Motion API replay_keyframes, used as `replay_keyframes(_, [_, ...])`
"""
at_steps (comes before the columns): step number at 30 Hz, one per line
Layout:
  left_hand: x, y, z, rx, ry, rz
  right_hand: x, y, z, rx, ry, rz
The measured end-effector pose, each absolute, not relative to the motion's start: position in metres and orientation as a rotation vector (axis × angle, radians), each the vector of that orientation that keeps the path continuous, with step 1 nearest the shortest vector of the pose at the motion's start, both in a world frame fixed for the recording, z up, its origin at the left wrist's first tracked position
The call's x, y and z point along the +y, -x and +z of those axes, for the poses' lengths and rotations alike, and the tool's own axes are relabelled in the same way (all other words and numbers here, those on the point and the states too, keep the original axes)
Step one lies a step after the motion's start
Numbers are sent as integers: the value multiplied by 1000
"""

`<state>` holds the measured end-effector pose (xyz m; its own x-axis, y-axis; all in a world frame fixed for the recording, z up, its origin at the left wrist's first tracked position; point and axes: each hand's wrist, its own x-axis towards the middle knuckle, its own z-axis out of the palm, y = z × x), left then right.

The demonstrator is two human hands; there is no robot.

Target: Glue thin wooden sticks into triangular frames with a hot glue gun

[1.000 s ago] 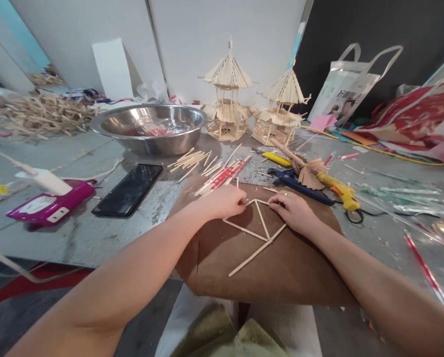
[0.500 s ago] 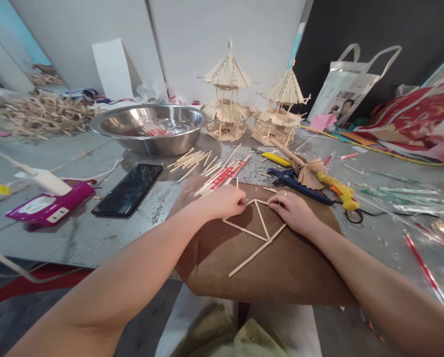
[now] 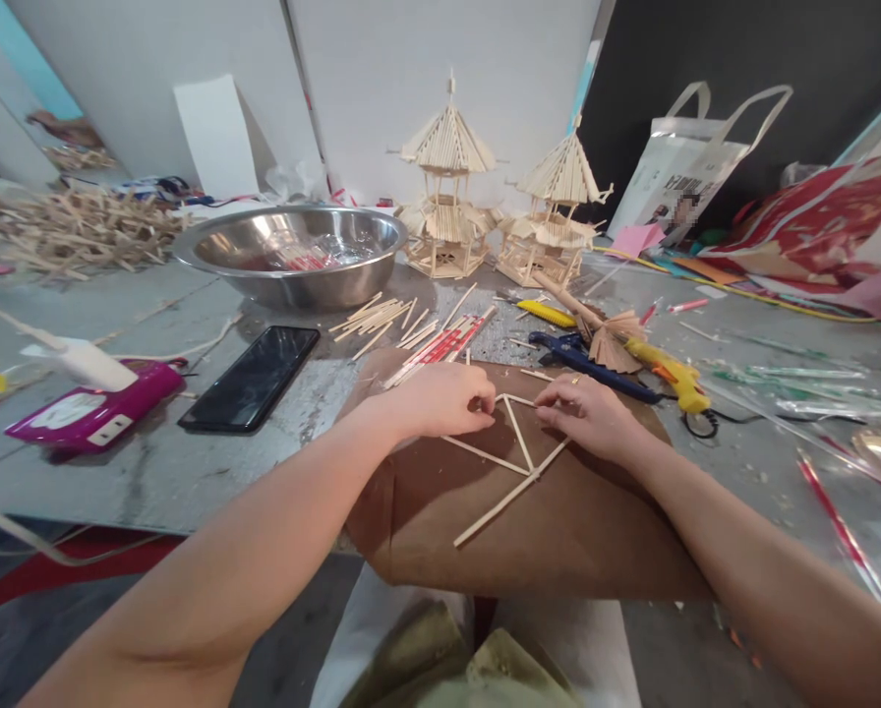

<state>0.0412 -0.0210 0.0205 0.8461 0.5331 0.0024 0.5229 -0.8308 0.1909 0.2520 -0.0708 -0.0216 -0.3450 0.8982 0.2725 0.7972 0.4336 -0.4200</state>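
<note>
On the brown board lies a flat frame of thin wooden sticks (image 3: 518, 433), joined at angles, with one longer stick (image 3: 494, 508) slanting toward me. My left hand (image 3: 451, 401) rests at the frame's upper left with fingers curled around its edge, hiding that corner. A small gap shows between its thumb and forefinger. My right hand (image 3: 584, 411), with a ring on one finger, pinches the frame's upper right end. The right fingers cover part of the sticks there. Just beyond my left hand lie loose sticks and red-and-white paper sleeves (image 3: 447, 342).
A brown board (image 3: 558, 541) lies under the frame. Around it are a phone (image 3: 253, 379), a steel basin (image 3: 293, 285), a yellow cutter (image 3: 548, 314), blue pliers-like tool (image 3: 588, 366) and a yellow glue gun (image 3: 673, 374). Two stick pagodas (image 3: 451, 211) stand behind; a purple power strip (image 3: 101, 408) sits left.
My left hand has shifted slightly right, its curled fingers loosening and reaching farther over the frame. My right hand has barely moved. The view has tilted a little.
</note>
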Motion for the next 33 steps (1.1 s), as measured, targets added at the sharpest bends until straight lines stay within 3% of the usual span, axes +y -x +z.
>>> replay_keyframes(9, [-50, -53, 28, 460, -2965, -104, -95, -244, 2, -2629, 1008, 516])
replay_keyframes(33, [-52, -59, 19, 419, -3166, -151, -99, -237, 0, -2843, 984, 179])
